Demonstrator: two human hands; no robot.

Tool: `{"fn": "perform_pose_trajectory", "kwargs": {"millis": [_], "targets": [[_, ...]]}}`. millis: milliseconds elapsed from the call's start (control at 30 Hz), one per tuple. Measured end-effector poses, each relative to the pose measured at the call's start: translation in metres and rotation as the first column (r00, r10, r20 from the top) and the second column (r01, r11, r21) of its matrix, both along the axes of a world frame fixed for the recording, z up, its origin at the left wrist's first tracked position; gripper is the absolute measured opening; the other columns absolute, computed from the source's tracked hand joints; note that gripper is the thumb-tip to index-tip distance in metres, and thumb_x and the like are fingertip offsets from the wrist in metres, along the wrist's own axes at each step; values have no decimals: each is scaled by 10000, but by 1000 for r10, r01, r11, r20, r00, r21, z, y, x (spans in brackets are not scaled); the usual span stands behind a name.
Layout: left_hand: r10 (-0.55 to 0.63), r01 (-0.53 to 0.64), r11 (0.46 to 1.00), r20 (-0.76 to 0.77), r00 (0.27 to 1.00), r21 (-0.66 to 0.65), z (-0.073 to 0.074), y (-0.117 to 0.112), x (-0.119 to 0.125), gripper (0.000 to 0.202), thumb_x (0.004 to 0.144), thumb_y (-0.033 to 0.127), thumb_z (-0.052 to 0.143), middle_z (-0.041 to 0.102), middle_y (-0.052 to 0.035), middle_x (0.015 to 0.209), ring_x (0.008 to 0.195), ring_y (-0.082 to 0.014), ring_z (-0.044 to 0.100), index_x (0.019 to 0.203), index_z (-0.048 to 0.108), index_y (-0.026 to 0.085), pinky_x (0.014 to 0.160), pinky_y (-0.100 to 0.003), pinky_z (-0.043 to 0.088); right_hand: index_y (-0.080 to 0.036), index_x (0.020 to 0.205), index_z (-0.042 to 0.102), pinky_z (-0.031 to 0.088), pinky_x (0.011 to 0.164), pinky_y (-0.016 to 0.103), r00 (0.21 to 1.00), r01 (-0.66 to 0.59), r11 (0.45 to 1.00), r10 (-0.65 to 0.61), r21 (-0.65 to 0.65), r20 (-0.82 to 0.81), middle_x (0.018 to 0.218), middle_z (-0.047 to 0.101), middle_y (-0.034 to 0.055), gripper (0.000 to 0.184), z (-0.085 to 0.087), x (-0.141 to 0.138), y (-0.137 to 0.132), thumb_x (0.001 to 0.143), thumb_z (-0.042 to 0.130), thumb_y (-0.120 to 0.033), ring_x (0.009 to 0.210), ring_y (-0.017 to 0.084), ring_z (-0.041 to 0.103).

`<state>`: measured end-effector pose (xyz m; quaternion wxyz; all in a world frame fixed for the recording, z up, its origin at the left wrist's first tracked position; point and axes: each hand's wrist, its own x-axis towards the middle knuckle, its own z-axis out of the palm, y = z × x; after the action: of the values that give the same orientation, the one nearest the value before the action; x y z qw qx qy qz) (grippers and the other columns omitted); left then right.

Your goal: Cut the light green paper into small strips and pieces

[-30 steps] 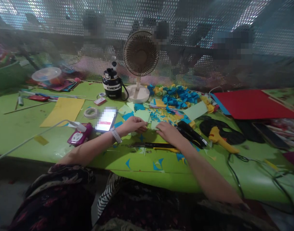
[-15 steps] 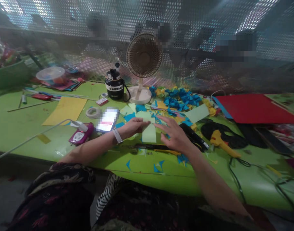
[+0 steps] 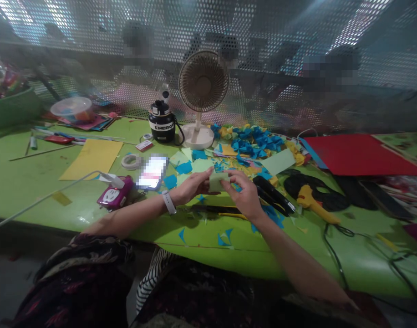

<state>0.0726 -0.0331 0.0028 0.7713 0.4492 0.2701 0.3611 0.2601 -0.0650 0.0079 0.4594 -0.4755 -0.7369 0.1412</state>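
Between my two hands is a pale green piece of paper (image 3: 218,182), now a short, squarish shape. My left hand (image 3: 195,187) grips its left side, thumb on top. At the right side, my right hand (image 3: 243,193) pinches the same paper between thumb and fingers. Beyond them lie more pale green paper (image 3: 201,165) and blue scraps (image 3: 184,168). A black stapler (image 3: 274,195) rests close to my right hand. Under my hands, a dark long tool (image 3: 225,209) lies beside something thin and yellow; its kind is unclear.
A fan (image 3: 204,82) and a black bottle (image 3: 162,125) stand at the back. A phone (image 3: 153,172), tape roll (image 3: 131,160) and purple power socket (image 3: 114,193) are on the left. Rightward lie a yellow glue gun (image 3: 314,204) with its cord and red sheets (image 3: 362,155).
The long green strip has become a shorter, apparently folded piece, raised between my hands. My right hand has gone from spread fingers to pinching the paper.
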Motion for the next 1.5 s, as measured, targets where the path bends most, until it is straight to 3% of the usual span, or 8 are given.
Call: {"fn": "perform_pose_trajectory", "kwargs": {"millis": [133, 200, 867, 1033, 1133, 1267, 1367, 1500], "targets": [[-58, 67, 984, -58, 997, 167, -3, -3, 1, 450, 650, 368, 885, 734, -85, 980, 892, -165, 672, 996, 727, 128, 906, -340, 521, -231, 735, 560, 539, 854, 380, 998, 12, 998, -16, -56, -68, 974, 694, 82, 347, 2, -2, -1, 895, 586, -538, 952, 229, 650], [-69, 82, 979, -72, 995, 185, -3, -4, 2, 444, 642, 339, 888, 738, -82, 970, 883, -163, 677, 996, 727, 124, 899, -341, 526, -231, 740, 569, 546, 838, 375, 996, 21, 997, -28, -77, -83, 945, 691, 74, 344, 3, -3, -3, 885, 589, -542, 927, 226, 650], [-37, 53, 986, -100, 994, 156, -1, -7, 5, 437, 635, 375, 889, 732, -42, 857, 804, -140, 673, 955, 735, 119, 885, -345, 554, -221, 804, 604, 540, 769, 342, 994, 30, 996, -39, -85, -107, 784, 674, 20, 296, 0, -3, -5, 867, 631, -509, 764, 190, 639], [-38, 48, 985, -64, 997, 164, -1, -8, 5, 456, 645, 423, 875, 731, -54, 910, 851, -151, 675, 954, 733, 119, 901, -354, 559, -223, 908, 547, 543, 735, 334, 966, 32, 987, -71, -155, -249, 884, 672, 40, 348, 0, -4, -4, 790, 713, -506, 765, 185, 645], [-14, 22, 986, -47, 999, 167, -4, -7, 5, 468, 641, 418, 878, 728, -56, 918, 851, -156, 679, 960, 726, 111, 923, -389, 563, -222, 961, 538, 523, 685, 313, 938, -1, 970, -83, -242, -338, 949, 659, 54, 380, 1, -4, -3, 805, 672, -541, 762, 174, 627], [-4, 11, 985, -42, 999, 173, -7, -8, 6, 471, 635, 395, 886, 730, -52, 904, 848, -165, 690, 962, 715, 102, 939, -416, 563, -218, 865, 571, 466, 630, 290, 918, -84, 949, -44, -303, -394, 783, 608, 14, 344, 5, -5, -3, 828, 637, -554, 697, 158, 565], [-6, 17, 984, -60, 998, 178, -6, -9, 6, 474, 651, 404, 876, 737, -67, 938, 878, -181, 707, 974, 706, 102, 918, -393, 570, -216, 810, 594, 451, 626, 290, 914, -98, 952, -29, -290, -404, 795, 620, 19, 327, 6, -6, -3, 808, 667, -535, 688, 152, 543], [-56, 84, 985, -181, 982, 150, -3, -10, 2, 500, 682, 449, 848, 754, -127, 942, 894, -225, 735, 998, 695, 93, 757, -316, 595, -215, 762, 585, 466, 659, 301, 907, -94, 957, -31, -273, -421, 848, 646, 35, 323, 7, -6, -3, 795, 685, -520, 723, 161, 559]]}}
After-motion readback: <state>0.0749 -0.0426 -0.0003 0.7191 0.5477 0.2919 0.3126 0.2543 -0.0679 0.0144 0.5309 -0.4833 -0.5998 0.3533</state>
